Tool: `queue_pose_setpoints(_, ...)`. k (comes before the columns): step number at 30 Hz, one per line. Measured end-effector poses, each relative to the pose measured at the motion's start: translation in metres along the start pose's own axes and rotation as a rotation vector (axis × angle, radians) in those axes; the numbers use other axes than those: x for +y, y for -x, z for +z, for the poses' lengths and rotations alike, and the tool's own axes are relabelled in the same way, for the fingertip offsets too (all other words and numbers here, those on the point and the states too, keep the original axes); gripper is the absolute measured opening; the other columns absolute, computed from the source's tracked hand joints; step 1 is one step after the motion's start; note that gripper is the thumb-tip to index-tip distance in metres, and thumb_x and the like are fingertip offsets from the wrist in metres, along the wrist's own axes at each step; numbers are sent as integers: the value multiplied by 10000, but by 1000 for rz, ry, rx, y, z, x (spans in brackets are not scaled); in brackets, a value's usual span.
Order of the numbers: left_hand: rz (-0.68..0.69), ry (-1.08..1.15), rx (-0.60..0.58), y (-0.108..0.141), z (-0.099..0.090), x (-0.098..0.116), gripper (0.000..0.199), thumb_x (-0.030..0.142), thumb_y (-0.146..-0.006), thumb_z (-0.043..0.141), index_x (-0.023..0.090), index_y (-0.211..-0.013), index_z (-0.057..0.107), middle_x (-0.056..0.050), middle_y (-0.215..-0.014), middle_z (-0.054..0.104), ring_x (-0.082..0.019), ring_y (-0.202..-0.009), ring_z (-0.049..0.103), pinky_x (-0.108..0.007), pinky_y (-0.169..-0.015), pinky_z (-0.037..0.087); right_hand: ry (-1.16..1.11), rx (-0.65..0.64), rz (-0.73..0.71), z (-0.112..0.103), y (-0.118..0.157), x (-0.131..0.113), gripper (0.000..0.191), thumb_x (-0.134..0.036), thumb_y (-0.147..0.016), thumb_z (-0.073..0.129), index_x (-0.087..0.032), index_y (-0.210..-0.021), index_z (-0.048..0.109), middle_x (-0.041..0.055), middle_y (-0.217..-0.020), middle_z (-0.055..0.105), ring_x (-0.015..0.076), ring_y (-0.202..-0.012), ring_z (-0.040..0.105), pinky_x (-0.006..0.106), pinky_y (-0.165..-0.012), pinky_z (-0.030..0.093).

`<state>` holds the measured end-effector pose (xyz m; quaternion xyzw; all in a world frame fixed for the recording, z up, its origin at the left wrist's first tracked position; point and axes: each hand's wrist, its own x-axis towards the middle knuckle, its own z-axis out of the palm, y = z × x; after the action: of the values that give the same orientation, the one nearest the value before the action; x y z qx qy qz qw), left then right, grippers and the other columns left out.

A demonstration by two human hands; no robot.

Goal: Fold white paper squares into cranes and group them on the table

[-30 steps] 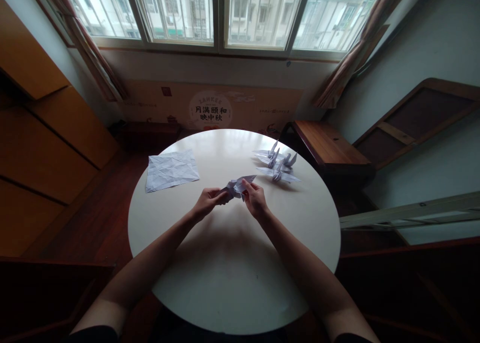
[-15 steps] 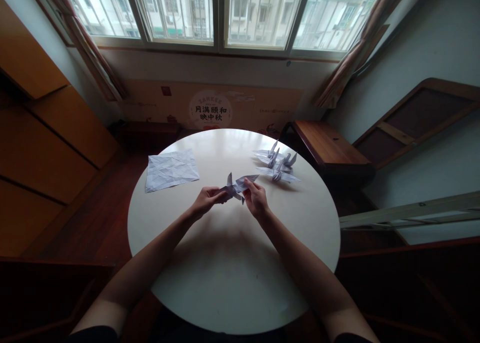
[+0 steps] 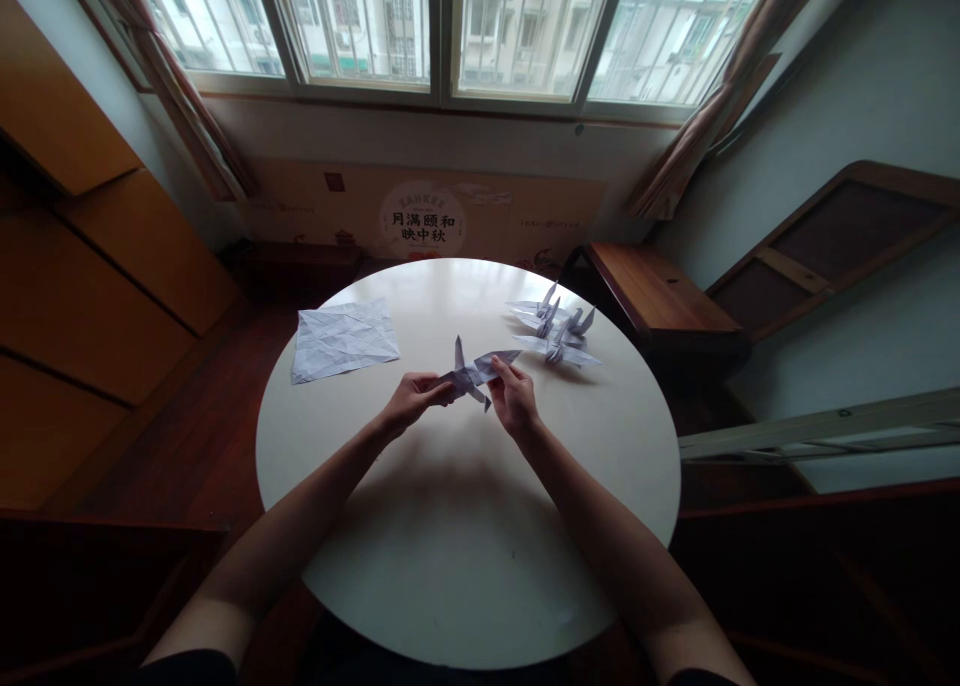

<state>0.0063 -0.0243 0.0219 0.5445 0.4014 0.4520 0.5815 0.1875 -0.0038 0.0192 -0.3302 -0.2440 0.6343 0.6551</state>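
Holds a folded paper crane [image 3: 468, 376] between both hands, over the middle of the tabletop [image 3: 450, 536] and apparently raised off it. Stretched wingtip to wingtip along the line joining the two hands, with the right end a little farther toward the window [image 3: 517, 36]. Pinches the left wing in the fingers of the left hand [image 3: 414, 403], the right wing in the fingers of the right hand [image 3: 514, 396] — some fingertips hidden behind the paper. Leaves neither hand clearly nearer to the body, midway between them, with one slim point aimed windowward and another, darker at its tip, slanting down beside the right hand.

Farther off to the right, near the edge: what look like three more cranes [image 3: 557, 346], crowded together with wings spread. Off to the left: a creased sheet of paper [image 3: 345, 339], lying flat, well apart from the fingers.

White, smooth and rounded underneath it all — glossy toward the window, shadowed below the hands. Beyond, gathered curtains [image 3: 686, 156] and a printed panel [image 3: 315, 186] under the sill. At the left, orange-brown cabinets [image 3: 120, 266] above a dark reddish floor [image 3: 172, 436]; at the right, a wooden desk [image 3: 652, 281] near the wall.
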Motion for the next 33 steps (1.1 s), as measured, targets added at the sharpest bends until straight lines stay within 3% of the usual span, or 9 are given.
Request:
queue_pose_setpoints(6,-51,-52,-85,0,-6,1,352,442,-717,767,95,-767,734,-58,-643,682,-133,-591,604,-228,-575,465,44,10,15,0,0,0,182,-272,-610,827,-154,-681,709,21,-718,701,129,-687,621,275,-715,515)
queue_pose_setpoints(12,-4,-10,18,-1,-3,0,345,436,-722,767,96,-766,737,-53,-638,681,-125,-589,596,-231,-591,475,57,23,-21,-1,-1,2,198,-301,-607,826,-166,-680,701,18,-723,700,139,-703,621,287,-709,511)
queue_pose_setpoints(16,-14,-10,-11,0,-2,-2,343,443,-733,755,103,-778,743,-60,-659,693,-137,-597,607,-247,-603,485,53,19,-33,1,0,1,195,-298,-606,820,-164,-680,699,19,-723,700,138,-704,621,282,-697,509)
queue_pose_setpoints(21,-85,-26,-68,-1,-6,-4,359,455,-710,767,104,-784,749,-81,-689,707,-155,-607,624,-268,-615,502,112,56,1,-4,-3,0,229,-324,-607,817,-162,-699,684,-2,-659,675,97,-573,567,235,-544,459)
queue_pose_setpoints(26,-164,49,30,-3,-8,-5,400,470,-628,818,98,-749,736,-89,-678,705,-149,-591,625,-280,-622,511,131,85,78,-16,-14,-3,292,-355,-589,835,-168,-715,649,-34,-590,630,55,-432,472,191,-392,355)
queue_pose_setpoints(33,-168,115,205,-7,-13,-6,427,477,-611,813,116,-822,724,-65,-724,684,-126,-640,624,-246,-628,488,69,202,95,-25,-27,-6,244,-380,-734,732,-204,-738,564,-25,-580,643,117,-501,601,222,-459,478)
